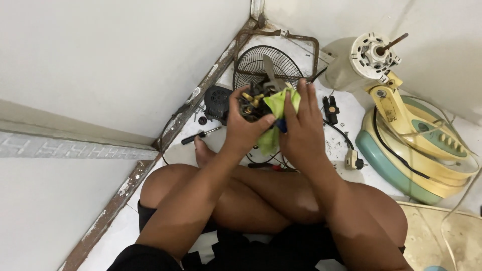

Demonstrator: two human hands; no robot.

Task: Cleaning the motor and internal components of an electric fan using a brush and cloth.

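White tiled floor (351,120), tucked into a corner between two pale walls, and someone's sitting cross-legged right in the middle of a fan teardown. Both hands are up close together over the knees. Left hand (246,125) is wrapped around a small dark motor part (251,100) with yellowish bits sticking out, and right hand (301,125) is pressing a lime-green rag (278,108) against it, fingers flat over the cloth. So both hands are clamped on stuff, nearly touching each other.

Looks to me like the wiping stage: cleaning grime off that part while everything else waits. Next bit probably calls for turning the part in the left hand so the rag gets at the far side, going easy around those yellow terminals. Can't tell how dirty it is from here, the hands cover most of it.

Around them: black fan guard (268,65) leaning in the corner, a screwdriver (201,135) on the floor by the foot, a white plug (354,159) on its cord, and off to the right the cream-and-green fan stand (422,145) lying on its side with its bare motor (374,50) and shaft poking up.
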